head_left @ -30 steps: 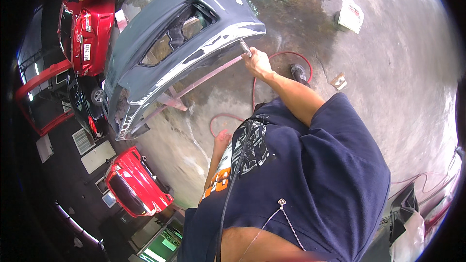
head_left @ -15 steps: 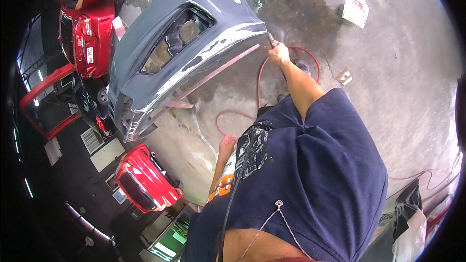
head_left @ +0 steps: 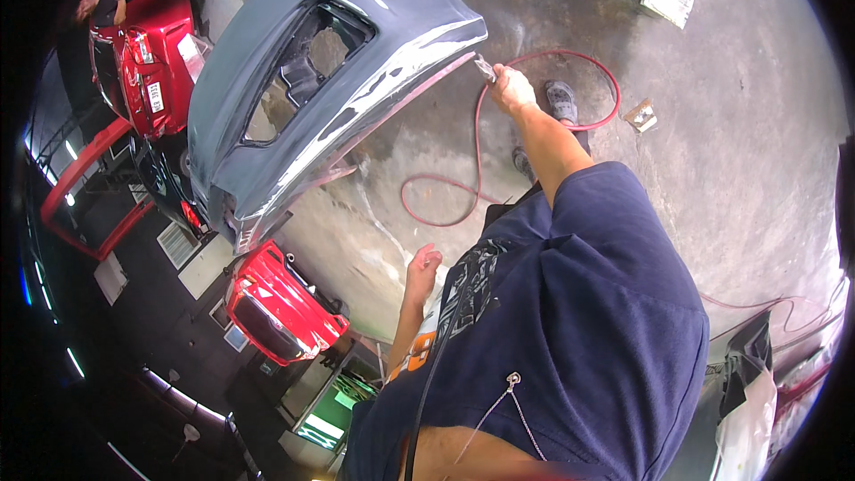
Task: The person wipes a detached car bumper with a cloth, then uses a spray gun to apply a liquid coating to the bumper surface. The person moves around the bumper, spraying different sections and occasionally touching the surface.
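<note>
Red hose [head_left: 617, 93] around shoe [head_left: 560, 100] near bumper [head_left: 267, 40]

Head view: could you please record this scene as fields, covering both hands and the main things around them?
Main part: curved grey-and-white car bumper
Right hand: grips small silvery handheld tool near the bumper's corner; contact unclear
Left hand: loosely open, nothing visible in it
Grey concrete floor: looped red hose
Background: glossy red car, upper left; second glossy red car, lower left

Stained grey floor [head_left: 721, 169]; distant strip lights [head_left: 76, 362], apparently
</note>
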`<state>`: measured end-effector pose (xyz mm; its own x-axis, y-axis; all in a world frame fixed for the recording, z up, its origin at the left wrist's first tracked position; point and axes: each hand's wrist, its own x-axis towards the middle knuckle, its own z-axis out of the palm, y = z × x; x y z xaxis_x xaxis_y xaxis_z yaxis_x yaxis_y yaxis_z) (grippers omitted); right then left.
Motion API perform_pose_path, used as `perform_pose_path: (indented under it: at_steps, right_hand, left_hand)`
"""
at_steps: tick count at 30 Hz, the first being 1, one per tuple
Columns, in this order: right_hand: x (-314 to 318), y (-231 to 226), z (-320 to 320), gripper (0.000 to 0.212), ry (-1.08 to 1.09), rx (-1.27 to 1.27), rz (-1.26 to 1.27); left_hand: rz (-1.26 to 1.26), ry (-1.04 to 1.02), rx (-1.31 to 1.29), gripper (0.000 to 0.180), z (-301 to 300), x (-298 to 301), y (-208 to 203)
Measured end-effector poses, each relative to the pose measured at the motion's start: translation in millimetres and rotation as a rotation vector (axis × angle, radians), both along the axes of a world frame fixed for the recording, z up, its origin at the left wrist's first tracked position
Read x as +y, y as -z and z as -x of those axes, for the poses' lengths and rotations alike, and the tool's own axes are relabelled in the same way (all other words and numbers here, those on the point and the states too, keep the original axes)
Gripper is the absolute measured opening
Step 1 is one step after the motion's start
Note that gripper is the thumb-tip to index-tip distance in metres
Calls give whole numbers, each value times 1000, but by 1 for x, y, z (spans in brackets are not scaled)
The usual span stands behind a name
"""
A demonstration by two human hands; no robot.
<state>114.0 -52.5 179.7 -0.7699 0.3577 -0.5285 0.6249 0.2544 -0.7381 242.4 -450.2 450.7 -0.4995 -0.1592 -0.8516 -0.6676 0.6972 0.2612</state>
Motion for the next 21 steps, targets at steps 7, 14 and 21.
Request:
perform_pose_path:
  at_steps: [7,14,21]
  right_hand:
    - [2,-3,6,19,14,57,-8]
    - [2,1,15,15,-4,-9,6]
    - [7,-11,7,22,77,86,121]
  left_hand:
    - [32,15,-14,55,10,25,-13]
    - [14,18,-14,54,23,19,-4]
    - [42,163,23,40,33,24,-1]
